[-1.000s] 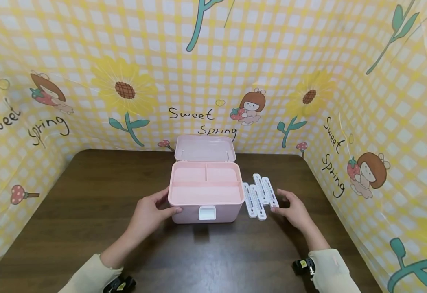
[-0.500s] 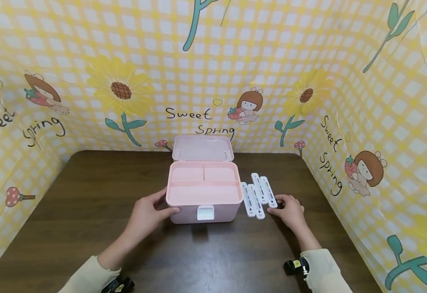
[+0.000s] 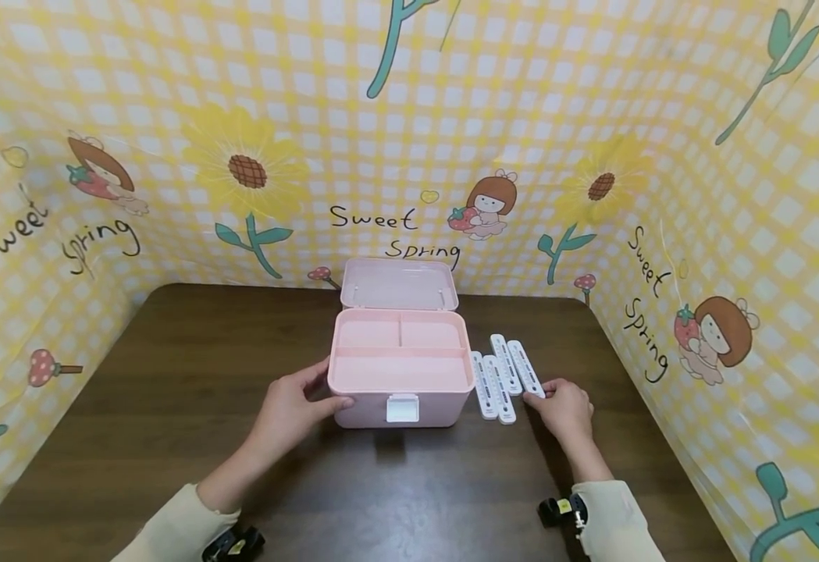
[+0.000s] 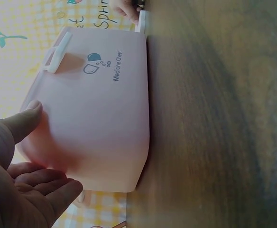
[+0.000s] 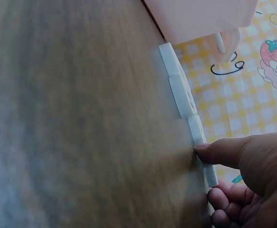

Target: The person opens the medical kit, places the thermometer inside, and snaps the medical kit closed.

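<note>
A pink medicine box [image 3: 437,412] stands on the table with its lid raised at the back. Its three-part tray [image 3: 400,372] faces up. My left hand [image 3: 288,407] holds the box's front left corner, thumb on the front and fingers along the side. In the left wrist view the box front [image 4: 103,114] reads "Medicine Chest". Right of the box lie several slim white test cassettes [image 3: 500,389] side by side. My right hand [image 3: 566,410] pinches the near end of the rightmost test cassette [image 3: 524,365], which still lies flat; the right wrist view shows the thumb [image 5: 221,151] against it.
The dark wooden table [image 3: 240,328] is bordered at the back and sides by a yellow checked cloth [image 3: 353,156]. The box's open lid [image 3: 399,284] stands close to the back cloth. A white latch [image 3: 403,409] is on the box's front.
My right hand has moved in from the right and its fingers have drawn together on the rightmost test cassette. The left hand and the box hold their places; the view shifts slightly.
</note>
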### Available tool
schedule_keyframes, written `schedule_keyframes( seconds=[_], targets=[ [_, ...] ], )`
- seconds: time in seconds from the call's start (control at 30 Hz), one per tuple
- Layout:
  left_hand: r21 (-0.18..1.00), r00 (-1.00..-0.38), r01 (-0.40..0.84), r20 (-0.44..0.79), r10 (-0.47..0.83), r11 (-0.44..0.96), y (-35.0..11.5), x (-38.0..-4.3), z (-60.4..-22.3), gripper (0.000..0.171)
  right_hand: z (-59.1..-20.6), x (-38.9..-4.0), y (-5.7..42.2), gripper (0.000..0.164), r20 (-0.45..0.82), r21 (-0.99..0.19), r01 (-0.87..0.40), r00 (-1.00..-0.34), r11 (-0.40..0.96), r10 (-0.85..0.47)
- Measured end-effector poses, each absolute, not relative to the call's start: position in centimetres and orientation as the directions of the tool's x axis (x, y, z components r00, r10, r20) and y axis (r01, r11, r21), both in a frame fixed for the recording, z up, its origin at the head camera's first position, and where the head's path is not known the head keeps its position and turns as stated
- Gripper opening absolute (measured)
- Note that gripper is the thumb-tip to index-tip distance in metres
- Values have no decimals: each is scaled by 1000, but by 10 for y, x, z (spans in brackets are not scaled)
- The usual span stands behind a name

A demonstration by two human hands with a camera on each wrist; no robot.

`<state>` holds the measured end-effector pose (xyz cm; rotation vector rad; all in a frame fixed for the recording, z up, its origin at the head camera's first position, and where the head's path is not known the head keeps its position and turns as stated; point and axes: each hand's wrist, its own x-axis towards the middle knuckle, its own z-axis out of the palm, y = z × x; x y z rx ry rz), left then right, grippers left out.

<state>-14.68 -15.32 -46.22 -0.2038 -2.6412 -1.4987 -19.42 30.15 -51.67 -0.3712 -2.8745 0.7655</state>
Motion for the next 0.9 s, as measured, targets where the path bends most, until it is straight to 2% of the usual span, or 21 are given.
schedule_keyframes(
  seconds=[0.2, 0.37, 0.9],
  targets=[
    [861, -988, 156, 143, 64, 485, -151, -146, -462, 88, -515, -193, 309, 39, 95, -594, 239, -928, 768, 362],
    [875, -989, 149, 133, 68, 461, -150, -146, -462, 86, -508, -194, 315, 37, 114, -670, 219, -913, 709, 391],
    [881, -987, 159, 142, 72, 447, -151, -146, -463, 83, -474, -201, 333, 35, 175, -768, 14, -957, 640, 232]
  ],
)
